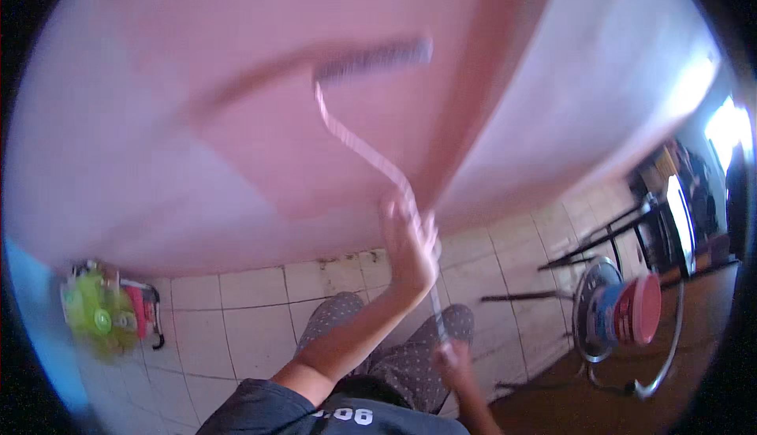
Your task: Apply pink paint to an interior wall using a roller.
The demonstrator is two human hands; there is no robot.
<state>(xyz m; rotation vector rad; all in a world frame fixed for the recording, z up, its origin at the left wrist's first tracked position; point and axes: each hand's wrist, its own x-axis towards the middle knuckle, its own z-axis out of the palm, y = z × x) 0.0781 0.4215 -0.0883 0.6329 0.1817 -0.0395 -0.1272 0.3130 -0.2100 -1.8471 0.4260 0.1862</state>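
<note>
A paint roller (372,59), blurred, is at the pink wall (260,17), its shadow stretching to the left. Patches of darker and paler pink cover the wall. The roller's bent frame runs down to a long thin pole. My left hand (412,242) is wrapped round the upper part of the pole, just below the frame. Lower down, my right hand (452,360) grips the pole near my knee. Both hands are slightly smeared by motion.
A tiled floor (252,293) runs along the wall's foot. At lower left is a green fan-like object (102,309) with a red-pink item beside it. At right, a blue-and-red bucket (635,309) rests by a round metal chair part, near a black metal frame and a bright opening.
</note>
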